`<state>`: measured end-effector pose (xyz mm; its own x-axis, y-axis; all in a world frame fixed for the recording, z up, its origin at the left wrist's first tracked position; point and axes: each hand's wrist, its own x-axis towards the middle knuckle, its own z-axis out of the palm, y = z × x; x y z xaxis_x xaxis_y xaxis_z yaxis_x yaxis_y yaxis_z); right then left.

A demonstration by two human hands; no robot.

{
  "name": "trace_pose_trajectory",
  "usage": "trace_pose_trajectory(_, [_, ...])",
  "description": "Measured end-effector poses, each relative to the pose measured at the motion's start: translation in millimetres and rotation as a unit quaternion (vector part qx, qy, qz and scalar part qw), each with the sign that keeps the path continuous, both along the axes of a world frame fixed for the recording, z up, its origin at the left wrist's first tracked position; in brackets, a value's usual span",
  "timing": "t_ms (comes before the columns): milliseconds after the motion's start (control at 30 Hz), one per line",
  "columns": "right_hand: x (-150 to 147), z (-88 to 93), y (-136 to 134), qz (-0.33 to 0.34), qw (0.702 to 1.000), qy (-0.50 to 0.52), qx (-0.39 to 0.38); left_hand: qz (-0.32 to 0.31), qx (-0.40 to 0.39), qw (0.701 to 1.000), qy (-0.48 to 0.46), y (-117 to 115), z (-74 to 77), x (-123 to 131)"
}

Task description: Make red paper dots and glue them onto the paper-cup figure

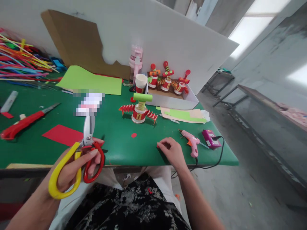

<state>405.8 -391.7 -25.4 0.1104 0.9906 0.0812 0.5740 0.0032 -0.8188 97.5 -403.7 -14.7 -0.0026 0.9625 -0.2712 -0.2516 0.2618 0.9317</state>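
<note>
My left hand (88, 156) is closed around a pair of scissors (89, 131) with one yellow and one red handle, blades pointing away from me. Beneath it lies a red paper sheet (62, 134). Low over the table's front edge, my right hand (172, 151) has thumb and fingers pinched, with a small red piece (157, 145) showing at the tips. A red paper-cup figure (139, 114) with folded red arms and a green paper roll (143, 97) on top stands ahead, between the hands. A red paper circle (134, 135) lies in front of it.
On the right are a pink glue gun (192, 140) and a purple box (211, 139) with a cord. A white box (172, 101) holds several finished figures. Left are a red-handled knife (26, 124), green paper (93, 82) and pipe cleaners (21, 64).
</note>
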Motion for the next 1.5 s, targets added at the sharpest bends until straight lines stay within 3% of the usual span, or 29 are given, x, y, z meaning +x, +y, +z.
trace_pose_trajectory(100, [5.5, 0.7, 11.5, -0.013, 0.992, -0.118, 0.041, -0.021, 0.006, 1.0, 0.007, 5.2, -5.9, -2.5])
trace_pose_trajectory(200, [-10.1, 2.1, 17.8, -0.009, 0.982, -0.164, 0.091, -0.029, 0.004, 1.0, 0.004, 7.1, -9.9, -3.6])
trace_pose_trajectory(367, [-56.4, -1.2, 31.6, 0.138, 0.962, -0.206, 0.115, -0.03, 0.005, 1.0, 0.0, 9.3, -10.1, -3.3])
trace_pose_trajectory(467, [-74.3, -2.2, 35.0, 0.187, 0.939, -0.268, 0.108, -0.029, 0.003, 1.0, -0.003, 10.7, -8.3, -2.1])
trace_pose_trajectory(600, [-78.1, -2.2, 18.1, 0.245, 0.918, -0.287, 0.121, -0.027, 0.0, 1.0, -0.012, 11.0, -8.0, -1.7])
trace_pose_trajectory(767, [-68.8, -14.3, -19.7, 0.288, 0.903, -0.249, 0.197, -0.03, -0.005, 0.999, -0.015, 11.6, -12.5, -3.6])
trace_pose_trajectory(900, [-66.0, -25.3, -39.9, 0.273, 0.917, -0.189, 0.223, -0.022, -0.012, 1.0, -0.008, 11.3, -12.6, -4.1])
trace_pose_trajectory(967, [-67.1, -24.3, -42.5, 0.242, 0.939, -0.124, 0.21, -0.026, -0.015, 1.0, 0.002, 8.3, -9.4, -3.9])
trace_pose_trajectory(1033, [-69.4, -17.9, -37.5, 0.171, 0.973, -0.016, 0.152, -0.049, -0.018, 0.998, 0.035, 3.8, -3.5, -2.7])
trace_pose_trajectory(1100, [-72.9, -7.9, -23.3, 0.081, 0.987, 0.127, 0.055, -0.07, -0.007, 0.993, 0.092, 0.5, 4.8, 1.6])
trace_pose_trajectory(1167, [-78.4, 2.3, -0.8, 0.035, 0.96, 0.274, -0.042, -0.044, 0.032, 0.989, 0.137, 2.3, 13.6, 10.3])
trace_pose_trajectory(1233, [-87.0, 9.6, 26.9, 0.044, 0.924, 0.369, -0.091, 0.017, 0.075, 0.988, 0.135, 12.0, 19.8, 22.7])
trace_pose_trajectory(1367, [-111.6, 13.0, 78.1, 0.1, 0.894, 0.431, -0.073, 0.127, 0.103, 0.986, 0.026, 50.7, 15.5, 45.1])
trace_pose_trajectory(1500, [-124.5, 6.0, 100.2, 0.095, 0.887, 0.449, -0.039, 0.194, 0.119, 0.974, -0.019, 82.8, -4.5, 49.6])
